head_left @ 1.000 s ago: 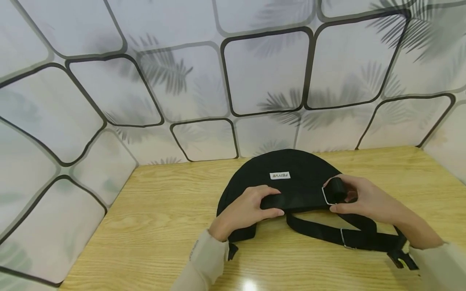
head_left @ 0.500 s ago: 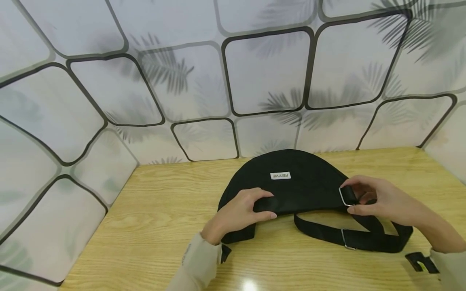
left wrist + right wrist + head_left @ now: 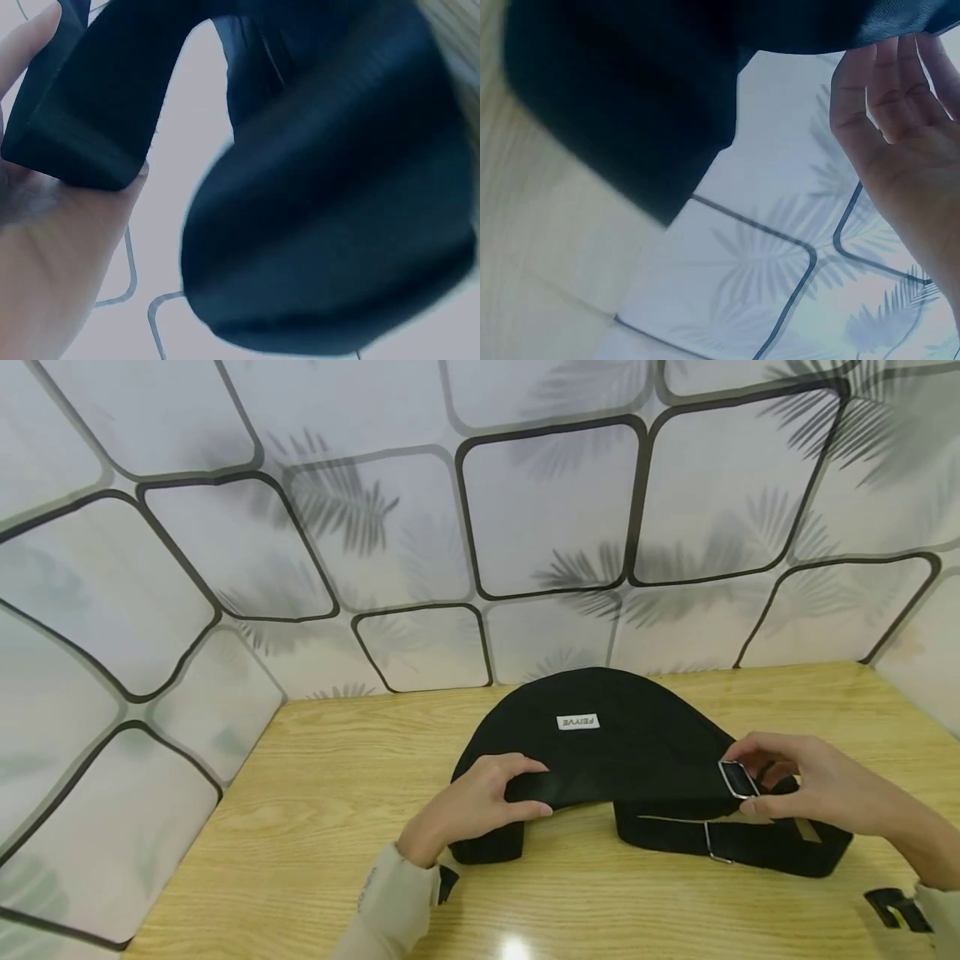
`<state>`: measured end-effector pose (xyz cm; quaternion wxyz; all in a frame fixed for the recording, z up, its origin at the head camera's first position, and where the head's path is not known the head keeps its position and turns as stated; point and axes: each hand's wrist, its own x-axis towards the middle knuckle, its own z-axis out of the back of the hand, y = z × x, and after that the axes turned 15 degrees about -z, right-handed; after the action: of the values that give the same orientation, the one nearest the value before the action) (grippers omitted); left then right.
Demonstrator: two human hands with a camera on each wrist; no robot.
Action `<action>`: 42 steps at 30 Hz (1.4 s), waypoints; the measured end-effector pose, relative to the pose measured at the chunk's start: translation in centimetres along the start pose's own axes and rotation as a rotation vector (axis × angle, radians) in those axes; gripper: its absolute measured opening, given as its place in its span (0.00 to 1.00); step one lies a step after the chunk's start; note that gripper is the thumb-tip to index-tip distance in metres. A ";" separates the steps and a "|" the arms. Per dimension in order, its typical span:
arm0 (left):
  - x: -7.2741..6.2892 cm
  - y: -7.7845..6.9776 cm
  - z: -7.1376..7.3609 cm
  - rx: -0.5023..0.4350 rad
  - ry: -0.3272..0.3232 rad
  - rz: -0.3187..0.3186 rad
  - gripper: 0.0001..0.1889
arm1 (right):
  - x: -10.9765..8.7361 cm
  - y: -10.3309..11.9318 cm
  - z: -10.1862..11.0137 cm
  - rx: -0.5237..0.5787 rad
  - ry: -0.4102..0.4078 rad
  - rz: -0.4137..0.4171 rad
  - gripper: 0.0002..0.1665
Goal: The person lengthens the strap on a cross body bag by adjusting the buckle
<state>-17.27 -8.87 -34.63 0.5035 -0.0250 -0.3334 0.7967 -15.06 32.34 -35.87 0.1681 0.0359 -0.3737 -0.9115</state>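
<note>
A black half-moon sling bag [image 3: 645, 735] with a small white label [image 3: 578, 722] lies on the wooden table. My left hand [image 3: 476, 802] grips a broad black strap [image 3: 528, 787] along the bag's near edge, thumb and fingers on either side of it. At the bag's right end, my right hand [image 3: 806, 781] pinches the webbing beside a rectangular metal ring [image 3: 727, 778]. Black strap also fills much of the left wrist view, next to the left hand [image 3: 56, 247]. Fingertips of the right hand [image 3: 922, 150] meet the dark fabric's edge in the right wrist view.
A metal slider [image 3: 708, 842] sits on the looped strap below the bag. One black buckle [image 3: 896, 910] lies by the right sleeve, and another black end piece [image 3: 447, 883] shows by the left sleeve. Patterned cloth [image 3: 551, 510] stands behind the table [image 3: 337, 793].
Both hands have moved apart, the left leftward along the strap and the right rightward with the metal ring. The strap between them is drawn out, and the loop below has flattened.
</note>
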 end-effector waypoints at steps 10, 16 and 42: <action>-1.4 0.9 0.4 -0.035 0.016 0.048 0.25 | -0.9 -2.1 0.6 -0.061 -0.083 -0.022 0.28; -2.1 1.4 0.7 -0.020 0.043 0.076 0.25 | -1.5 -3.0 1.0 -0.041 -0.094 -0.047 0.28; 1.3 -0.8 0.3 0.371 0.306 0.119 0.28 | -2.8 -2.6 1.3 -0.246 -0.045 -0.121 0.24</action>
<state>-17.40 -7.73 -33.61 0.4965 -0.0721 -0.0994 0.8593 -13.37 35.85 -36.95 0.1073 0.0171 -0.2600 -0.9595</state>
